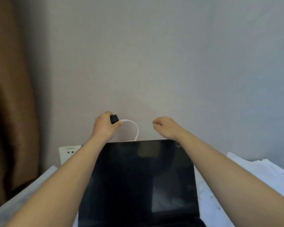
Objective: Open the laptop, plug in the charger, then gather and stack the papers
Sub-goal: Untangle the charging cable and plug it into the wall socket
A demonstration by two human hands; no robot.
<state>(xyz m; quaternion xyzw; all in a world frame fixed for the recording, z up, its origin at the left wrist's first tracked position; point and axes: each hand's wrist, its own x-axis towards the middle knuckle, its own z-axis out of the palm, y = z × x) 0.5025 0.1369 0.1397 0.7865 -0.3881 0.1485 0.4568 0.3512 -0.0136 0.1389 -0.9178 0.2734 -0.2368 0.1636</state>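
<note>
The laptop is cut off at its base by the bottom edge, and the cable of the charger vanishes behind its lid. The left forearm hides part of the wall socket.

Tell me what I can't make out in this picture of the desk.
All in the head view:
Where the white cable ends: it drops behind the laptop screen.
The charger's prongs: the left hand wraps round it.
Part of the wall socket: the left forearm crosses it.
The laptop's keyboard: cut off by the bottom edge.
The papers: cut off at the right edge, print too blurred.
</note>
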